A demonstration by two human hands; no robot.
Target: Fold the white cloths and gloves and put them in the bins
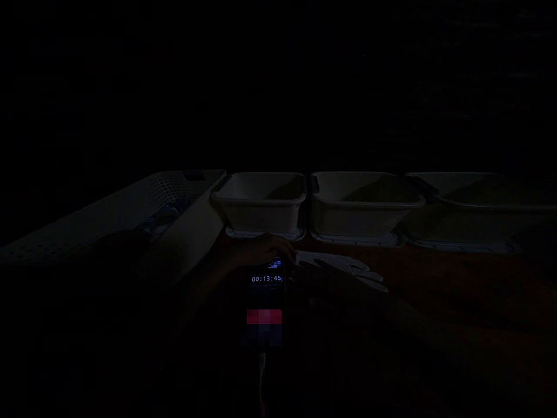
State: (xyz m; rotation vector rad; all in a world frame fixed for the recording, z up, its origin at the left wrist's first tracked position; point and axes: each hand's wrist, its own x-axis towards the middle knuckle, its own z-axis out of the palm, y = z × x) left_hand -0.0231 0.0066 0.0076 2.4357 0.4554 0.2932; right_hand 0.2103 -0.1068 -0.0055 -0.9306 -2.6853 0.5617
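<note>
The whole view is very dark. A lit phone [266, 296] shows a timer, with a cable [261, 371] running from its lower end. My left hand [267, 248] curves over the phone's top end, its fingers bent and closed around it as far as the dark shows. My right hand [304, 277] is a dim shape at the phone's upper right side, and its fingers are lost in shadow. Just beyond that hand, pale gloves [348, 264] lie flat on the brownish table [439, 284].
Three pale plastic tubs, a left one [265, 213], a middle one [361, 217] and a right one [465, 223], stand in a row behind my hands. To the left is a long perforated basket [191, 238] with bluish, shiny items [167, 212] inside.
</note>
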